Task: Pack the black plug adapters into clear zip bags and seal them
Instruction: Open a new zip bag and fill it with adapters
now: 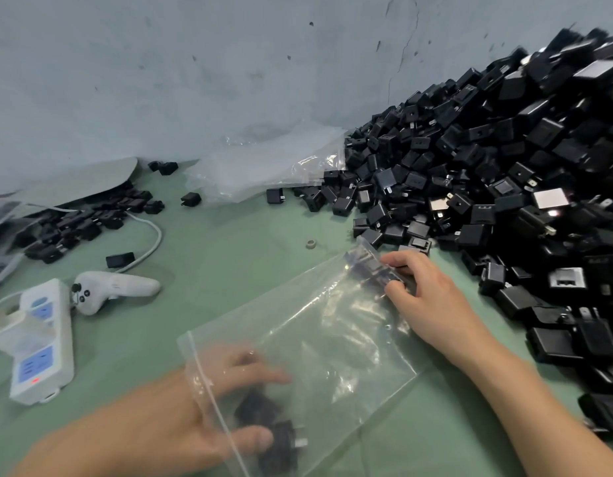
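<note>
A clear zip bag [332,339] lies on the green table with its zip mouth towards me at the lower left. My left hand [181,418] reaches in through that mouth, blurred, its thumb and fingers around black plug adapters [255,407] inside the bag. My right hand [432,301] grips the bag's far corner, where more adapters [367,266] show through the plastic. A large heap of loose black adapters [504,166] fills the right side against the wall.
Empty clear bags [264,166] lie stacked at the back by the wall. At the left sit a white power strip [40,339], a white controller [116,287], a white cable [153,242] and a small heap of adapters [74,225]. A small ring [310,243] lies mid-table.
</note>
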Demonstrator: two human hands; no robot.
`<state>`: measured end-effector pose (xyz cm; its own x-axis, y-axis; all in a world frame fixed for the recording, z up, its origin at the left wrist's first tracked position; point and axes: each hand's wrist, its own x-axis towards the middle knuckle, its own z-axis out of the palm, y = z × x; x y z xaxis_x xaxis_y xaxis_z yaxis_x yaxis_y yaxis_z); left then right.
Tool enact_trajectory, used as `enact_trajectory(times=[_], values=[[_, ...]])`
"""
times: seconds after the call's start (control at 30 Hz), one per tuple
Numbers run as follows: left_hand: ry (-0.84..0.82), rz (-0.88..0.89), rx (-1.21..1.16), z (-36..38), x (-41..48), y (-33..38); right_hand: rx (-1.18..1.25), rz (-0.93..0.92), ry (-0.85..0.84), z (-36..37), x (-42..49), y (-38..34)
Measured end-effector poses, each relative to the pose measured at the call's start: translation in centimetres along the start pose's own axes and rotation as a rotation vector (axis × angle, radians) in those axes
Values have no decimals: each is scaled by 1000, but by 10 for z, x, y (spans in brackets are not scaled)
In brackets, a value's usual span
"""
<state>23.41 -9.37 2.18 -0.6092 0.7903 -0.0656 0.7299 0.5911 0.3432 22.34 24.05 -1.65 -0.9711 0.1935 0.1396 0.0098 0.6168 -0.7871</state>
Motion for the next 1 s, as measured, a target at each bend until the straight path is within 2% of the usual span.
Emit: enact_trajectory(times=[0.1,0.3,0.4,0.63,0.73,0.87,1.0], values=[[3,-5,8,5,12,0,-3,6,5,1,-1,0],[242,-32,-194,14,59,10,2,12,-7,0,-1,-1],[313,14,-105,15,67,18,-4,13,-11,0,-2,-2],[273,88,-33,16,69,12,9,2,-5,-1,-2,-2],[304,76,-193,17,89,21,12,0,-10,-1,-1,-1],[247,-51,-463,23,105,31,40,-12,-31,-3,-2,1],[269,-92,-509,28,112,26,56,-30,-51,-4,1,6]])
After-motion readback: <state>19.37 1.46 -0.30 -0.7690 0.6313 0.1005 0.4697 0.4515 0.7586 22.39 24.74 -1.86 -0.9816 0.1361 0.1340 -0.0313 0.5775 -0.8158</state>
